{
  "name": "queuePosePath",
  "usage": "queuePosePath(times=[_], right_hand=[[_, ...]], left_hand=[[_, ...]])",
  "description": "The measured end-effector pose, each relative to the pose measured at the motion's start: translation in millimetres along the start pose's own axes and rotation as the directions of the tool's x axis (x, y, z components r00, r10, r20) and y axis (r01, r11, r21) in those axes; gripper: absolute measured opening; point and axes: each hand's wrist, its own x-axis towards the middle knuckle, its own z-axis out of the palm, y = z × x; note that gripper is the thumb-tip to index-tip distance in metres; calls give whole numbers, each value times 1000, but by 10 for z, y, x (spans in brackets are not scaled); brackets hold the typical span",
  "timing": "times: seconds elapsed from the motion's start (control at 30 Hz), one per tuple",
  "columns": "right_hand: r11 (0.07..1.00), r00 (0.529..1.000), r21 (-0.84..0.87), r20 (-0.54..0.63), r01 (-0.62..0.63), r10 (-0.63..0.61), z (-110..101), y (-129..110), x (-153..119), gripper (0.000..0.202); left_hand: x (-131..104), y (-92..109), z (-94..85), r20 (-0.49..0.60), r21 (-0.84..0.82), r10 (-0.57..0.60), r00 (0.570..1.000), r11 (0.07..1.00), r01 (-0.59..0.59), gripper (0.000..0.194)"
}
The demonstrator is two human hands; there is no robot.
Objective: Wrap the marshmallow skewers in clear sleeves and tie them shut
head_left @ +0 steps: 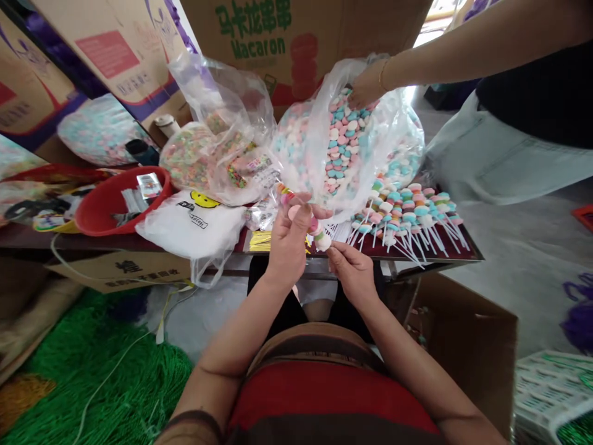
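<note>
Between my hands is a candy skewer threaded with pink, green and white pieces, tilted over the table's front edge. My left hand wraps its fingers round the upper part of the skewer. At the white lower end, my right hand pinches with thumb and fingers; the stick there is mostly hidden. Just beyond stands an opened clear bag of pastel candies. Finished-looking candy skewers with white sticks lie piled to the right. Yellow ties lie left of my left hand.
Another person's hand reaches into the candy bag from the right. On the left are a red basin, a white smiley bag and a bag of small colourful candies. A cardboard box stands below right.
</note>
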Motion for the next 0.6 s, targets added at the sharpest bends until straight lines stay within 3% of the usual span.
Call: queuePosePath(times=[0.1,0.23,0.33,0.43,0.53,0.6], right_hand=[[999,993,14,107,-53,51,-35,-34,-30,35],[994,958,30,273,-101,89,-98,-67,-57,39],[999,974,-5,225,-39,39,-90,-50,-95,33],[999,992,30,122,-23,19,-41,-2,-129,27],[993,993,109,115,-46,33,-18,47,-139,28],[991,990,121,136,-63,46,-29,73,-143,30]], left_hand=[[-86,-154,-59,28,86,5,1000,996,-8,30],[-86,-139,-89,46,78,-32,998,997,28,35],[-74,-107,-90,52,69,-19,998,998,15,32],[-120,-147,-123,111,123,-121,987,987,107,32],[-124,-121,-181,219,149,-205,954,973,175,53],[-47,-12,-206,272,77,-155,950,987,139,71]])
